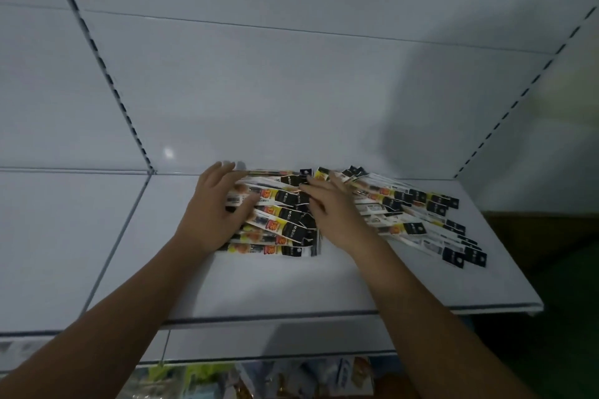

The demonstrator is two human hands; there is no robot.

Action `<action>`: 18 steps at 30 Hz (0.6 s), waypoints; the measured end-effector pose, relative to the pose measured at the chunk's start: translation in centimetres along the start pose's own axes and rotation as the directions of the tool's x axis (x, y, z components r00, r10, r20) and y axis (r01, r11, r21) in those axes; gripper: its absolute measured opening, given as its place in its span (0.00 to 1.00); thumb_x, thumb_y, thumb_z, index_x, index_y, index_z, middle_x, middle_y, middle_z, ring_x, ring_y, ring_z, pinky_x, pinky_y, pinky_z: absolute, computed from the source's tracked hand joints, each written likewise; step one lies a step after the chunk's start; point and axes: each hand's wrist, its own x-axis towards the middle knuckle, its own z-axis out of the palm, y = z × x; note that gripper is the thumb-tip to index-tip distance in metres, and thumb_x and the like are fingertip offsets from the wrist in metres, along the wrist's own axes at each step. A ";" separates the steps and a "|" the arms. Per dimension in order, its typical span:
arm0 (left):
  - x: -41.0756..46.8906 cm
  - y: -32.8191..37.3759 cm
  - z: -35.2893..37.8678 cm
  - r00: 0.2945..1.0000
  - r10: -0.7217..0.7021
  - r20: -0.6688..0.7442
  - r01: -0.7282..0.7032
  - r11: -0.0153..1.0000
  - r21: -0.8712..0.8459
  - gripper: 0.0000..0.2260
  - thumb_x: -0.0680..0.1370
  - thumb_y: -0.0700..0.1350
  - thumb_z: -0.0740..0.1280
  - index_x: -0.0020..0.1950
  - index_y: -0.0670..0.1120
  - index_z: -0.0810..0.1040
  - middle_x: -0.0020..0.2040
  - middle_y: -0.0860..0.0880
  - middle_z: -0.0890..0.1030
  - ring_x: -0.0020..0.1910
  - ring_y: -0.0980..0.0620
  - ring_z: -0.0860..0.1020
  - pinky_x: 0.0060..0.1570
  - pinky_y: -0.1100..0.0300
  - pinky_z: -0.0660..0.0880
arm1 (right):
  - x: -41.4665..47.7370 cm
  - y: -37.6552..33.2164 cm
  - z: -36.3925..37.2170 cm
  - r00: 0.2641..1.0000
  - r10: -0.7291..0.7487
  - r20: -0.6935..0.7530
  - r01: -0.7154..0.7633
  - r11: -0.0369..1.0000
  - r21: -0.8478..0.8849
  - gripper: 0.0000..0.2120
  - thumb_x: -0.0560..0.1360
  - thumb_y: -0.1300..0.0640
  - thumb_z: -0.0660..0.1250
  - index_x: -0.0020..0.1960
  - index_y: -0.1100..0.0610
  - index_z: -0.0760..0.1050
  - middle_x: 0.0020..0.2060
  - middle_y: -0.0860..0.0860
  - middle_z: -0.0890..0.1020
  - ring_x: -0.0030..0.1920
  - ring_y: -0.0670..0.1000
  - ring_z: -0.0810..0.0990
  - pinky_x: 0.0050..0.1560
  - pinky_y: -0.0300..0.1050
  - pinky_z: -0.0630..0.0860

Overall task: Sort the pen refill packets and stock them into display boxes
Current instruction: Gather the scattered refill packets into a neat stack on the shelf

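Observation:
Several long pen refill packets lie fanned out on a white shelf (265,285), each with a black header and yellow-red label. One group of packets (278,230) sits in the middle, a second spread of packets (418,214) reaches to the right. My left hand (214,210) rests flat on the left ends of the middle group, fingers spread and nearly straight. My right hand (330,207) lies palm down over the gap between the two groups, fingers stretched toward the black headers. No display box is in view.
White back panels with slotted uprights (107,74) stand behind the shelf. The shelf's front edge (356,312) runs below my forearms. Blurred packaged goods (259,379) hang on a lower level. A dark green floor (557,317) shows at the right.

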 end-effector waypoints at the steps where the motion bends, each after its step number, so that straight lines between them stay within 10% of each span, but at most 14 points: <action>1: 0.0 -0.1 0.0 1.000 0.002 -0.002 -0.002 1.000 0.003 0.26 0.81 0.63 0.64 0.75 0.51 0.75 0.77 0.46 0.72 0.81 0.44 0.61 0.79 0.46 0.60 | 0.1 -0.6 0.3 1.000 -0.004 -0.001 0.004 1.000 0.014 0.22 0.83 0.59 0.65 0.76 0.50 0.73 0.78 0.48 0.70 0.82 0.60 0.55 0.81 0.65 0.50; 4: 0.0 0.1 -0.1 1.000 -0.004 0.006 0.004 1.000 -0.017 0.26 0.81 0.63 0.64 0.74 0.51 0.75 0.76 0.48 0.73 0.80 0.45 0.64 0.78 0.44 0.63 | -0.2 -2.9 0.7 0.998 0.062 -0.026 -0.049 0.938 0.342 0.25 0.82 0.65 0.63 0.76 0.49 0.73 0.73 0.52 0.75 0.72 0.58 0.74 0.73 0.62 0.71; 7: 0.0 0.4 0.0 0.999 0.035 0.010 -0.035 0.999 -0.001 0.25 0.81 0.62 0.64 0.74 0.50 0.77 0.74 0.50 0.76 0.76 0.47 0.69 0.77 0.44 0.65 | -0.9 -4.0 -0.5 0.954 0.253 -0.163 -0.107 0.791 0.603 0.21 0.84 0.65 0.58 0.74 0.52 0.75 0.71 0.53 0.77 0.45 0.41 0.84 0.43 0.32 0.79; 9: 0.1 0.1 0.1 0.999 0.034 0.023 -0.035 0.999 0.033 0.26 0.81 0.64 0.63 0.73 0.51 0.77 0.73 0.51 0.77 0.76 0.46 0.70 0.76 0.42 0.66 | -1.2 -2.9 -1.8 0.913 0.220 -0.344 -0.036 0.882 0.470 0.20 0.83 0.65 0.58 0.70 0.53 0.78 0.66 0.53 0.81 0.33 0.40 0.79 0.36 0.33 0.75; 11: 0.1 -0.4 0.3 0.999 0.019 0.037 -0.021 0.998 0.062 0.26 0.81 0.66 0.61 0.72 0.53 0.78 0.72 0.52 0.78 0.76 0.46 0.70 0.76 0.40 0.65 | -0.9 -0.7 -3.2 0.927 0.088 -0.364 -0.033 0.988 0.154 0.20 0.80 0.64 0.62 0.68 0.49 0.79 0.66 0.50 0.81 0.49 0.45 0.82 0.55 0.50 0.80; 13: 0.1 -0.5 0.3 0.999 0.005 0.042 -0.008 0.998 0.070 0.26 0.81 0.67 0.61 0.71 0.53 0.79 0.72 0.52 0.78 0.77 0.47 0.70 0.77 0.41 0.64 | -0.7 1.5 -4.2 0.983 0.084 -0.162 -0.102 0.990 -0.102 0.23 0.79 0.63 0.65 0.69 0.44 0.78 0.71 0.46 0.77 0.70 0.50 0.74 0.75 0.62 0.64; 18: 0.1 -0.1 0.1 0.999 -0.021 0.050 0.019 0.998 0.057 0.27 0.81 0.66 0.61 0.72 0.52 0.79 0.73 0.52 0.77 0.78 0.49 0.67 0.77 0.46 0.66 | -0.6 3.0 -5.0 0.982 0.027 -0.185 -0.055 0.987 -0.150 0.13 0.79 0.59 0.72 0.58 0.43 0.85 0.45 0.39 0.80 0.53 0.49 0.73 0.62 0.54 0.71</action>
